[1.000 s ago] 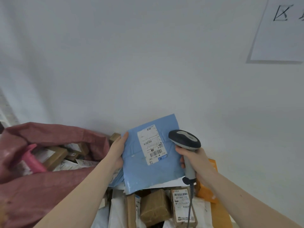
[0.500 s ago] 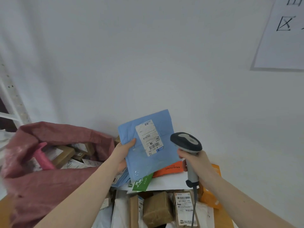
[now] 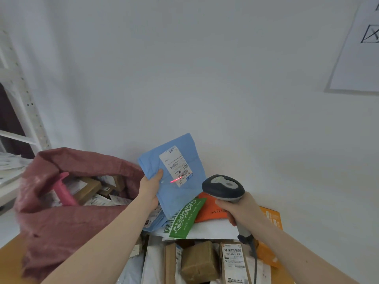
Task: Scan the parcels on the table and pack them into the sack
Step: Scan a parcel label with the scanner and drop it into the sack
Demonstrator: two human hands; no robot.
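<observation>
My left hand (image 3: 151, 187) grips a flat blue mailer (image 3: 180, 193) by its left edge and holds it upright above the pile, its white label facing me. A red scan line lies across the lower left of that label. My right hand (image 3: 241, 209) holds the grey barcode scanner (image 3: 223, 187) by its handle, its head just right of the blue mailer. The dusky red sack (image 3: 61, 220) stands open at the left, holding several parcels and a pink packet (image 3: 62, 189).
Under my hands the wooden table carries a pile of parcels: a green packet (image 3: 185, 219), an orange mailer (image 3: 209, 210), a brown wrapped box (image 3: 200, 262), a labelled carton (image 3: 233, 263). A white shelf rack (image 3: 18, 107) stands at far left. White wall behind.
My left hand lifted the blue mailer up and leftward off the pile, uncovering the green and orange packets. A red scan line now shows on its label.
</observation>
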